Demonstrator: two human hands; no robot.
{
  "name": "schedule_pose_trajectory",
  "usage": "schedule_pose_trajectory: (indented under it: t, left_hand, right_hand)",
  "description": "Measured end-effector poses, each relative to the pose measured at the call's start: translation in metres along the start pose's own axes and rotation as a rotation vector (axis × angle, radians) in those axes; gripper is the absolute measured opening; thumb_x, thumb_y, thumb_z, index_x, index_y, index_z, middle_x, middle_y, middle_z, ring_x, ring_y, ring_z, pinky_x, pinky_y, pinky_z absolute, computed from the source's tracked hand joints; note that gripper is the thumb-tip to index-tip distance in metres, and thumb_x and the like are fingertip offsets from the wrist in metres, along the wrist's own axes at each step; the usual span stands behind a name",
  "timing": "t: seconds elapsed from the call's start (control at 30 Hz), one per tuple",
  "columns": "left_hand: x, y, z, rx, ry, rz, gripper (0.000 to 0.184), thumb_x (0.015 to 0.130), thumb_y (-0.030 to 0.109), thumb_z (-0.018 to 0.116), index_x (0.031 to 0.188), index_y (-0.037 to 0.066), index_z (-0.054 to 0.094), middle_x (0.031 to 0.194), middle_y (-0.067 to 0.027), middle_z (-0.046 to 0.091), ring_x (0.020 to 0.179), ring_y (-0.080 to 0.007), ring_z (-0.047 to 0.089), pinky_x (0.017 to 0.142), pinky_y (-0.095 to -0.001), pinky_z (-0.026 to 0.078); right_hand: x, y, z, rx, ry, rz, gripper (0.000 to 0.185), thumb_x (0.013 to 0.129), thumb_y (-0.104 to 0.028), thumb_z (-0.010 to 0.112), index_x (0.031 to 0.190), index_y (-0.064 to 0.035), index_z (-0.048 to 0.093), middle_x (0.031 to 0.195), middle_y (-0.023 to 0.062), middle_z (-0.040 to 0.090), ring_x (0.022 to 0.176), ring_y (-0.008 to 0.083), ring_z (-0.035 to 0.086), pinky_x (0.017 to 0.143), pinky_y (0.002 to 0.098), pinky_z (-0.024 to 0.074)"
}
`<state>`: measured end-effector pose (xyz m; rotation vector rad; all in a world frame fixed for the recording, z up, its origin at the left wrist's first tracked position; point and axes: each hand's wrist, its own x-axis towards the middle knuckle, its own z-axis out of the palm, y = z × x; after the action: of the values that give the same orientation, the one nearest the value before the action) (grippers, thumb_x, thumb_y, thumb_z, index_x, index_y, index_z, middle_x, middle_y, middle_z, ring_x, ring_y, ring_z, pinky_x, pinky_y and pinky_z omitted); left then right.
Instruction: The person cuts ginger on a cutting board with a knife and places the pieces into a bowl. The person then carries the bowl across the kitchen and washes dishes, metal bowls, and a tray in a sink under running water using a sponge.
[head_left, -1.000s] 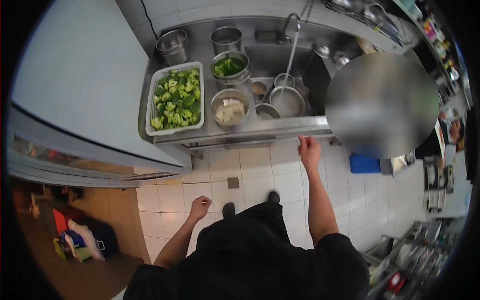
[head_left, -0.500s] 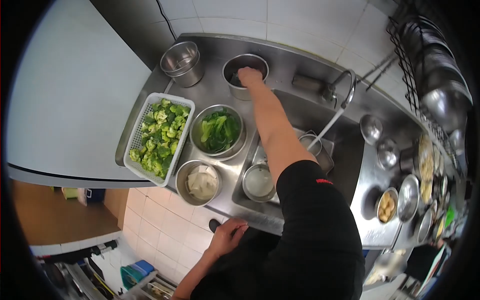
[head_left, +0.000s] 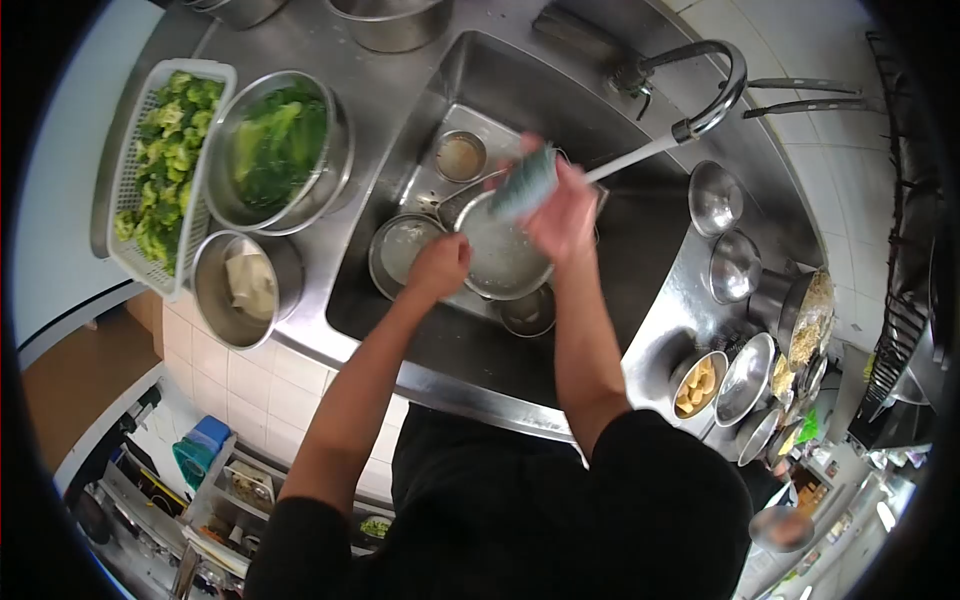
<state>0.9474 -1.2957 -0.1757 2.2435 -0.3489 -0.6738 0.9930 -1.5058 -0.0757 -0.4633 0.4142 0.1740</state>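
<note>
In my right hand (head_left: 562, 225) is a grey-green scouring pad (head_left: 526, 184), blurred by motion. The hand is over the sink, above a round metal bowl (head_left: 505, 250) with cloudy water or a wet bottom. My left hand (head_left: 443, 264) is closed at that bowl's left rim, gripping it, its fingertips partly hidden. Just left of it sits a second round metal pot (head_left: 396, 255) in the sink. A small metal cup (head_left: 461, 157) with brownish liquid lies farther back. From the faucet (head_left: 715, 95), a stream of water runs down behind my right hand.
Left of the sink stand a white basket (head_left: 125, 185) of broccoli, a pot of leafy greens (head_left: 275, 150) and a pot with pale slabs (head_left: 248, 285). On the right counter are metal bowls (head_left: 716, 198) and a bowl of yellowish chunks (head_left: 697, 385).
My right hand has left the steel pot at the back and come over the sink with the scouring pad. My left hand has risen from beside the counter to the bowl. The view has shifted.
</note>
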Motion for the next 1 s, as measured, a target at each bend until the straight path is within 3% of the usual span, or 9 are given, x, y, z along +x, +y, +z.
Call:
schedule_pose_trajectory:
  t: [0.1, 0.23, 0.3, 0.53, 0.63, 0.7, 0.83, 0.93, 1.0]
  left_hand:
    - [0.074, -0.032, 0.073, 0.425, 0.234, -0.057, 0.019, 0.094, 0.01, 0.059, 0.108, 0.004, 0.069, 0.105, -0.0154, 0.075, 0.106, -0.0379, 0.07, 0.096, -0.0503, 0.053]
    - [0.133, -0.047, 0.1, 0.485, -0.03, -0.379, 0.026, 0.094, 0.009, 0.058, 0.117, 0.005, 0.068, 0.118, -0.0152, 0.073, 0.117, -0.0346, 0.067, 0.099, -0.0512, 0.052]
    - [0.139, -0.033, 0.085, 0.593, -0.136, -0.018, 0.031, 0.095, 0.013, 0.057, 0.124, 0.007, 0.066, 0.135, -0.0209, 0.064, 0.122, -0.0346, 0.063, 0.099, -0.0507, 0.051]
    - [0.11, 0.095, 0.069, 0.585, 0.077, 0.517, 0.025, 0.099, 0.022, 0.06, 0.122, 0.014, 0.058, 0.146, -0.0272, 0.05, 0.129, -0.0508, 0.053, 0.099, -0.0612, 0.052]
    - [0.108, 0.104, 0.047, 0.329, 0.473, 0.247, 0.058, 0.092, 0.015, 0.064, 0.149, 0.014, 0.05, 0.152, -0.03, 0.047, 0.123, -0.0587, 0.056, 0.104, -0.0597, 0.049]
    - [0.096, 0.111, 0.001, -0.139, 0.161, -0.093, 0.07, 0.088, 0.001, 0.061, 0.155, 0.012, 0.043, 0.15, -0.0297, 0.049, 0.126, -0.0509, 0.059, 0.106, -0.0516, 0.05]
    - [0.084, 0.107, -0.003, -0.378, 0.168, -0.128, 0.068, 0.086, -0.005, 0.055, 0.153, 0.007, 0.044, 0.136, -0.0312, 0.061, 0.123, -0.0466, 0.063, 0.104, -0.05, 0.052]
    - [0.088, 0.054, -0.028, -0.953, 0.225, -0.399, 0.064, 0.085, -0.007, 0.047, 0.148, 0.006, 0.049, 0.126, -0.0236, 0.066, 0.109, -0.0374, 0.07, 0.08, -0.0498, 0.064]
    - [0.074, 0.034, -0.034, -0.882, 0.075, -0.315, 0.065, 0.083, -0.008, 0.043, 0.146, 0.005, 0.049, 0.126, -0.0217, 0.065, 0.102, -0.0363, 0.072, 0.067, -0.049, 0.067]
  right_hand:
    - [-0.063, 0.053, -0.107, 0.257, 0.016, 0.261, 0.064, 0.1, -0.066, 0.048, 0.136, -0.0133, 0.055, 0.101, 0.0152, 0.068, 0.099, 0.0384, 0.067, 0.072, 0.058, 0.0558]
    - [-0.148, 0.055, -0.124, 0.143, 0.223, 0.376, 0.064, 0.101, -0.067, 0.046, 0.133, -0.013, 0.057, 0.103, 0.0169, 0.069, 0.084, 0.0389, 0.069, 0.062, 0.0547, 0.0558]
    - [-0.184, 0.049, -0.14, 0.112, 0.327, 0.382, 0.061, 0.103, -0.065, 0.045, 0.131, -0.0128, 0.061, 0.106, 0.0198, 0.07, 0.073, 0.0391, 0.07, 0.06, 0.0529, 0.0552]
    - [-0.188, 0.031, -0.122, 0.129, 0.442, 0.043, 0.043, 0.106, -0.047, 0.043, 0.123, -0.0129, 0.064, 0.104, 0.0112, 0.073, 0.083, 0.0302, 0.069, 0.067, 0.0454, 0.0553]
    - [-0.125, 0.014, -0.099, 0.157, 0.555, -0.264, 0.034, 0.105, -0.039, 0.05, 0.12, -0.012, 0.064, 0.103, 0.0089, 0.071, 0.082, 0.0268, 0.066, 0.072, 0.0431, 0.0538]
    - [-0.03, 0.014, -0.112, -0.285, 0.903, -0.671, 0.022, 0.101, -0.028, 0.059, 0.116, -0.0114, 0.064, 0.1, 0.0073, 0.068, 0.086, 0.0214, 0.063, 0.079, 0.0413, 0.0519]
    - [0.083, 0.076, -0.125, -0.936, 0.567, -0.76, 0.023, 0.088, -0.005, 0.071, 0.111, -0.0057, 0.065, 0.096, 0.0092, 0.067, 0.094, 0.0218, 0.062, 0.087, 0.0399, 0.051]
    - [0.05, 0.066, -0.132, -1.791, -0.363, -0.534, 0.008, 0.088, -0.007, 0.068, 0.093, -0.0048, 0.075, 0.101, 0.0144, 0.072, 0.102, 0.0341, 0.066, 0.088, 0.0443, 0.0526]
    - [0.042, 0.045, -0.14, -1.716, -0.038, -0.501, 0.01, 0.087, -0.007, 0.068, 0.093, -0.0044, 0.075, 0.103, 0.0165, 0.071, 0.102, 0.035, 0.066, 0.089, 0.0444, 0.053]
